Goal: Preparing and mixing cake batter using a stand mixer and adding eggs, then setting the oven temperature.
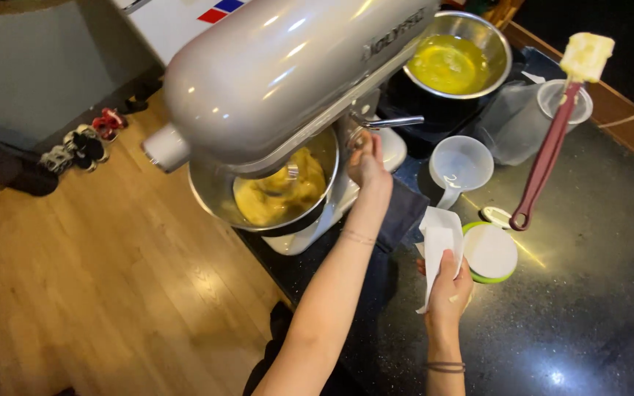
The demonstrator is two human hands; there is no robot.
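My left hand (pixel 367 160) reaches up to the side of a silver stand mixer (pixel 280 66), fingers curled on a control just under its chrome lever (pixel 394 122). The mixer's steel bowl (pixel 218 196) holds thick yellow batter (pixel 280 196) around the beater. My right hand (pixel 447 290) is lower on the dark counter (pixel 588 308), gripping a folded piece of white paper (pixel 438 238) that stands upright. The paper touches a round white lid with a green rim (pixel 490 254).
Behind the mixer stands a metal bowl of yellow liquid (pixel 455 62). A white measuring cup (pixel 461 163) sits beside a clear plastic container (pixel 530 121) holding a red-handled spatula (pixel 548 150) with batter on its tip. Wooden floor (pixel 97 279) lies left; shoes (pixel 86 143) beyond.
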